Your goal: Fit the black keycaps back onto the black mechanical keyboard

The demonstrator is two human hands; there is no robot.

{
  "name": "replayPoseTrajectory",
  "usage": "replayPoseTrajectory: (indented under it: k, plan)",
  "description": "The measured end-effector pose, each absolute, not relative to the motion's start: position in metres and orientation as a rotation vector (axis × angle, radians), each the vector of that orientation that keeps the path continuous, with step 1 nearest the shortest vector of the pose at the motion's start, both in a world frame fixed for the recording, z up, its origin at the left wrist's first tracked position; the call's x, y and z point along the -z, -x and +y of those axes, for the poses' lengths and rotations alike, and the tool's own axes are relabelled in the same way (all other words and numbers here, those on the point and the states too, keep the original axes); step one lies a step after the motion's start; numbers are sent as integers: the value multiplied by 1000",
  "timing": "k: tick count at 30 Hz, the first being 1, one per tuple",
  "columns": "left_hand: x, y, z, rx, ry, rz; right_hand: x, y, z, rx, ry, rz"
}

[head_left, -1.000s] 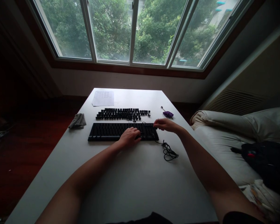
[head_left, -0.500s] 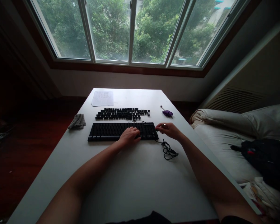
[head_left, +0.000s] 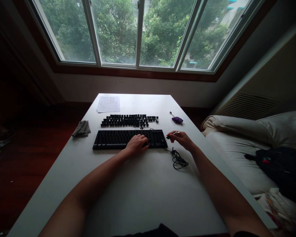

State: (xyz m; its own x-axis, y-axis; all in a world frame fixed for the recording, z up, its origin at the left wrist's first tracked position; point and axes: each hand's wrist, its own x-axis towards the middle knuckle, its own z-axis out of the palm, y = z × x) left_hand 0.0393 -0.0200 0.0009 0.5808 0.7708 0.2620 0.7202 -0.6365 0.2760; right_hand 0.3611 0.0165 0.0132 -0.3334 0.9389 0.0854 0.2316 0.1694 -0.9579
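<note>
A black keyboard (head_left: pixel 113 139) lies across the white table, many of its keycaps off. My left hand (head_left: pixel 136 144) grips it right of its middle, fingers curled over the top and thumb by the front edge. Just off the keyboard's right end, my right hand (head_left: pixel 182 138) pinches a small tool that looks like a keycap puller (head_left: pixel 177 132), its metal glinting above the fingers. A small dark piece (head_left: pixel 168 137) shows at the fingertips, too small to make out surely. Behind the keyboard, loose black keycaps (head_left: pixel 123 121) stand in rows.
A coiled black cable (head_left: pixel 178 159) lies right of the keyboard. Farther back is a purple brush-like item (head_left: pixel 177 120) with a thin handle. A grey cloth (head_left: pixel 82 129) sits at the left edge, a paper sheet (head_left: pixel 109 104) at the far left. A bed (head_left: pixel 227 154) stands on the right.
My right hand has moved slightly right, away from the keyboard's end, and the dark piece at its fingertips now shows. My left hand has stayed put.
</note>
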Motion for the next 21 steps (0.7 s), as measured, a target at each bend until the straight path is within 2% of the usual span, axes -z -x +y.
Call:
replayPoseTrajectory:
  k: [10,21]
  plan:
    - [-2,-38,-21,-574,-2630,1270,-20,-346,12,-1098,1102,-1702]
    - [-3,-37,-23,-841,-2271,1279,-35,-299,-1,-1054,1011,-1777]
